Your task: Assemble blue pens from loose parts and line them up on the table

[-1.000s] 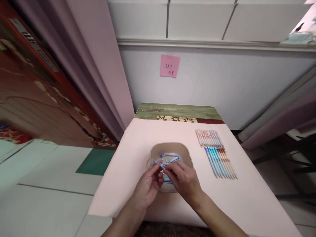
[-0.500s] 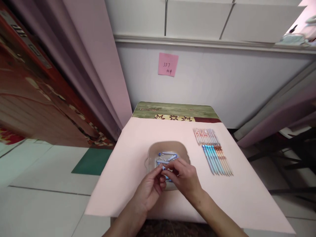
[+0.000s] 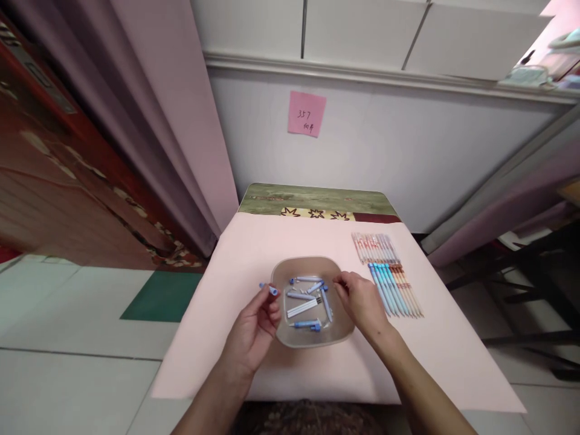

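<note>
A blue pen barrel [image 3: 270, 289] is pinched between the thumb and fingers of my left hand [image 3: 254, 323], by the left rim of a beige plastic box [image 3: 312, 264]. Its hollow end faces the box. My right hand [image 3: 361, 300] is over the box's right rim with thumb and fingertips pressed together; whether something small is between them I cannot make out. Inside the box lie several blue pen parts [image 3: 326, 305], some white refills [image 3: 302, 307] with dark ends, and a blue piece with a clip [image 3: 307, 325] near the front.
Rows of pens lie on the table's right: patterned clear ones [image 3: 375, 248] behind, blue ones [image 3: 385, 290] and beige-brown ones [image 3: 409, 293] in front. A pale pink cloth [image 3: 217, 356] covers the table. A pink note [image 3: 307, 113] is stuck to the wall behind.
My hands, together over the box before, have moved apart. The left went left with the blue pen barrel, the right went right, and the box's contents now show.
</note>
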The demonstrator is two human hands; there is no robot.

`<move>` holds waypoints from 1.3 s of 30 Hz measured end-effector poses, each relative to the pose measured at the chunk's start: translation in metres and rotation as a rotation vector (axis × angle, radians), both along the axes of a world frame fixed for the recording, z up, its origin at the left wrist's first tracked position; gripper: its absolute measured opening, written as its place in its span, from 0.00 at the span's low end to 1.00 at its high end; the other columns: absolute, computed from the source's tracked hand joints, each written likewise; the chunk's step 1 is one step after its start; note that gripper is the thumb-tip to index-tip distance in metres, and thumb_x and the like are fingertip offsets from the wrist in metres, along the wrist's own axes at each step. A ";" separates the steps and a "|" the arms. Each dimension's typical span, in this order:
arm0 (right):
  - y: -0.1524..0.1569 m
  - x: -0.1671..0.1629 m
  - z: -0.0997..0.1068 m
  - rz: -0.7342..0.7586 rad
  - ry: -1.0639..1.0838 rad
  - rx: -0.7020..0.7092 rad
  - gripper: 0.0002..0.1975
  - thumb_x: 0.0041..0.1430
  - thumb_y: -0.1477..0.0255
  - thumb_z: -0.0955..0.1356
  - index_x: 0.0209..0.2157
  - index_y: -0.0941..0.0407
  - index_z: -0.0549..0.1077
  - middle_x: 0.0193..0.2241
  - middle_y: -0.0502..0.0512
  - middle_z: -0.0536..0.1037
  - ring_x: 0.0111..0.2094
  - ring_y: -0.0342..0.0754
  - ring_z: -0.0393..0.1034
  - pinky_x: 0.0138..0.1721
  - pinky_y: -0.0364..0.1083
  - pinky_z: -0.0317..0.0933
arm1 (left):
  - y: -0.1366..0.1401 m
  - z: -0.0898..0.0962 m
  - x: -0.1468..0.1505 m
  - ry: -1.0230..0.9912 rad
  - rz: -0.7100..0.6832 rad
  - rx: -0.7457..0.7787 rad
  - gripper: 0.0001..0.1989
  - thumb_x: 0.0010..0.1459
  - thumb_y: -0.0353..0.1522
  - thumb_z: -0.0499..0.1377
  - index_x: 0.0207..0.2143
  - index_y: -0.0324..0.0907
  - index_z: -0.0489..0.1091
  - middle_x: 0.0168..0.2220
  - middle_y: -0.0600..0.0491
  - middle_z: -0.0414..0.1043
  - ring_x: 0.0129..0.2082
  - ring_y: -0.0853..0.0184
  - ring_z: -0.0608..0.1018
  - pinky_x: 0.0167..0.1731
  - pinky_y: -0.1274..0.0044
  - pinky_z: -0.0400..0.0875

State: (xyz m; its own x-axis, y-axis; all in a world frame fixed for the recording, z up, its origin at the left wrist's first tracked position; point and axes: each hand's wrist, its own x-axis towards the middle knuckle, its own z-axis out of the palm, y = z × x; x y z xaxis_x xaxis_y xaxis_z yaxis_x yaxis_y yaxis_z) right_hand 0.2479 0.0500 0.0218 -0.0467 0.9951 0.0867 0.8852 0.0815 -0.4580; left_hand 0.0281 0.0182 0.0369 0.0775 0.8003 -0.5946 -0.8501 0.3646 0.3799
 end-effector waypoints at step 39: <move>-0.040 -0.063 0.011 0.365 0.200 0.543 0.07 0.59 0.71 0.68 0.41 0.51 0.76 0.32 0.52 0.77 0.32 0.43 0.72 0.34 0.41 0.63 | -0.018 -0.022 0.018 -0.195 -0.125 -0.087 0.04 0.59 0.25 0.57 0.30 0.35 0.69 0.18 0.56 0.70 0.15 0.77 0.69 0.13 0.86 0.62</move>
State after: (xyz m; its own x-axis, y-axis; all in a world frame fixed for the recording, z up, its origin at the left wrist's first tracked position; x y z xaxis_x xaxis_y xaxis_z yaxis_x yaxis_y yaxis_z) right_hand 0.1845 0.0097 0.0331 -0.3017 0.7317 0.6112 0.6599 0.6230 -0.4200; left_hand 0.0458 0.0007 0.0149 0.2929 0.7235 -0.6251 -0.8505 0.4959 0.1753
